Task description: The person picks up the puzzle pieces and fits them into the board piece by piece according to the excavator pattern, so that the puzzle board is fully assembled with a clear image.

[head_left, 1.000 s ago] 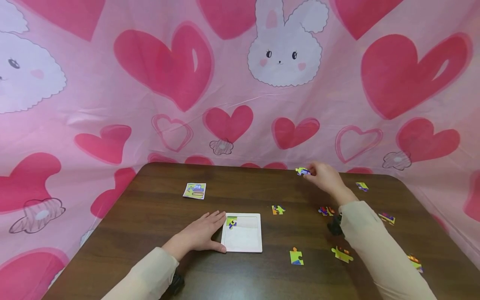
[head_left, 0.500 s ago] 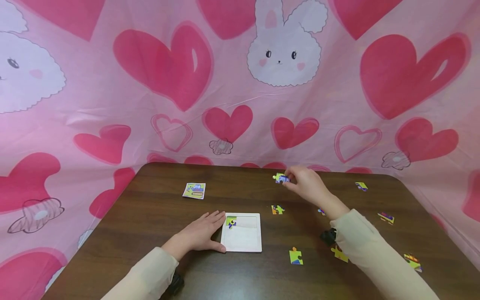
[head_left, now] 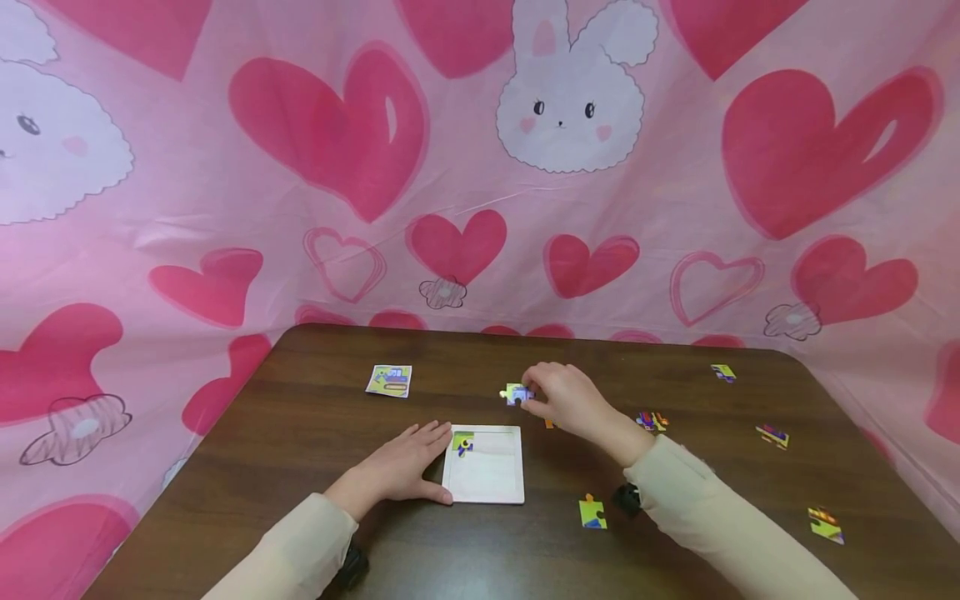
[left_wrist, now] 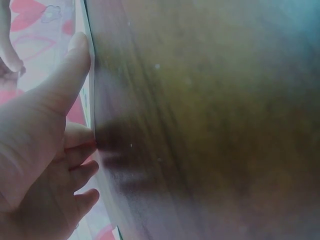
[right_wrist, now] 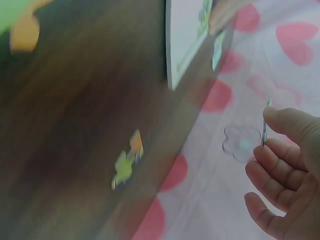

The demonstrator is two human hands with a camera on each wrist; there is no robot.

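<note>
Between thumb and fingers my right hand (head_left: 573,402) pinches a yellow-green and blue jigsaw piece (head_left: 515,393), held up beyond the top right corner of a white puzzle tray (head_left: 521,475). Seen from the right wrist, the pinched piece (right_wrist: 266,125) appears edge-on. One jigsaw piece (head_left: 461,442) lies in the tray's upper left corner. My left hand (head_left: 401,467) rests against the tray's left side, thumb at the near corner and fingers at the far one. A jigsaw piece (head_left: 549,423) on the table is mostly hidden behind my right hand.
A small picture card (head_left: 390,381) lies beyond the tray to the left. Loose jigsaw pieces lie right of the tray: one near it (head_left: 592,512), others farther off, such as a red and blue piece (head_left: 652,421). A pink curtain (head_left: 450,183) stands behind the table.
My right hand has moved left and nearer, carrying the jigsaw piece from the table's far edge towards the tray. The left hand and tray have stayed in place.
</note>
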